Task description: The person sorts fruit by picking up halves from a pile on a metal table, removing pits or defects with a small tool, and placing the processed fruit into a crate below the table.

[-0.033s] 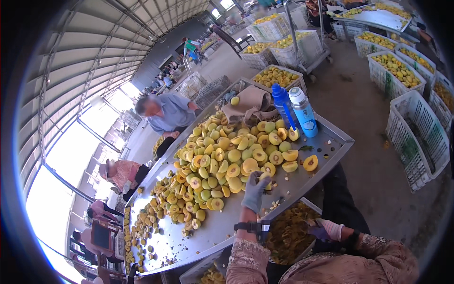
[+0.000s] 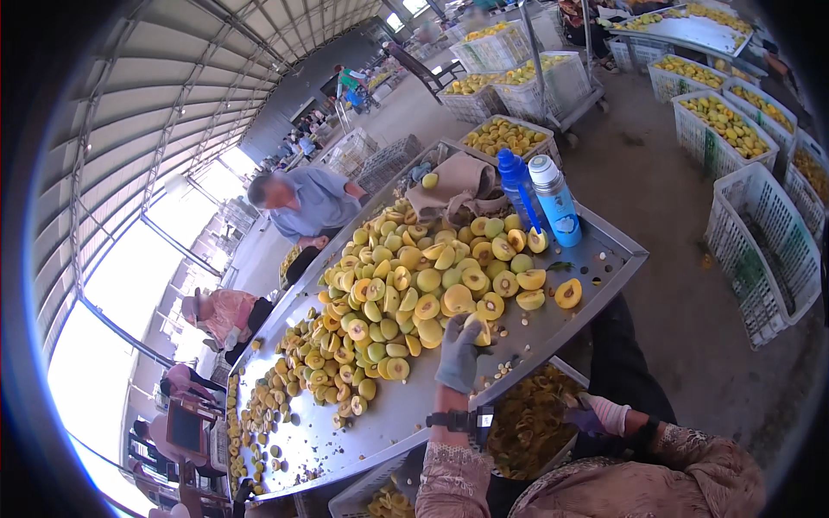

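Note:
On the metal table [image 2: 414, 417] lies a heap of yellow-green fruit halves [image 2: 393, 285], peach- or apricot-like, several with hollowed brown centres. My left hand [image 2: 458, 356], in a grey glove, is at the heap's near edge with its fingers curled against one yellow fruit half [image 2: 479, 331]. Small pale bits, like kernels, are scattered beside it. Lower right, over a crate of yellow-brown fruit pieces [image 2: 527, 432], my right hand [image 2: 602, 414] is closed, in a purple and pale pink glove. What its fingers hold is too small to tell.
A blue bottle [image 2: 518, 190] and a light-blue flask [image 2: 557, 203] stand at the table's right end, beside a brown cloth [image 2: 449, 186]. Fruit crates [image 2: 725, 125] and an open white crate [image 2: 764, 250] are on the floor at right. A co-worker in blue [image 2: 306, 203] is across the table.
My left hand has shifted slightly left and down, and more of the fruit half by its fingers shows. My right hand has barely moved.

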`<action>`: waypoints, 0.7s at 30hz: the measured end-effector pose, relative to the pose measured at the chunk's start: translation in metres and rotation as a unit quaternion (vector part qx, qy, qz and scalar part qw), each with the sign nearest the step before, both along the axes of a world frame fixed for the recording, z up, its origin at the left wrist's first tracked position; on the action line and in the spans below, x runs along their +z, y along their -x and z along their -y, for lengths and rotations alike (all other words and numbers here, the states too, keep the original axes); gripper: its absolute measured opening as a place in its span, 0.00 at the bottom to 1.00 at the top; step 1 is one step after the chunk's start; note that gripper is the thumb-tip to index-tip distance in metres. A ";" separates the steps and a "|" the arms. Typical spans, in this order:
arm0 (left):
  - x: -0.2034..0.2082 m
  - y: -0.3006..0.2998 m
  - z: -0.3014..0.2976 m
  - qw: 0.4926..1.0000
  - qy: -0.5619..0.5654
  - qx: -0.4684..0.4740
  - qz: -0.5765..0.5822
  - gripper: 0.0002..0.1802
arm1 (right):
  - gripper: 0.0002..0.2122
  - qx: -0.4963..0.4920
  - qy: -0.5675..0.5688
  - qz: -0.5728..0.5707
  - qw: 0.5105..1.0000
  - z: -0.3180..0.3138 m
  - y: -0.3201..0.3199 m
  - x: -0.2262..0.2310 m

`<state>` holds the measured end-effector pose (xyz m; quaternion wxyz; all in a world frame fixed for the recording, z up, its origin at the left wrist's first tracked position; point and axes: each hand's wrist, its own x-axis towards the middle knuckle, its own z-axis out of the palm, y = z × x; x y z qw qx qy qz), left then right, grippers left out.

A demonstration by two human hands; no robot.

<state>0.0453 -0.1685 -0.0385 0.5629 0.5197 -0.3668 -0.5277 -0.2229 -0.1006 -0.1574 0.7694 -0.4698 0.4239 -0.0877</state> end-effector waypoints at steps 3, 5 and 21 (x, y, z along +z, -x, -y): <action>0.017 0.005 -0.047 0.985 0.039 0.075 -0.149 0.19 | 0.11 -0.028 0.053 0.034 0.998 -0.005 -0.008 0.032; 0.023 0.012 -0.074 0.974 -0.010 0.156 -0.166 0.23 | 0.09 -0.004 0.110 0.097 0.989 -0.005 -0.019 0.065; -0.019 0.023 -0.149 0.961 0.120 0.165 -0.185 0.22 | 0.12 0.094 0.266 0.154 0.947 -0.036 -0.080 0.116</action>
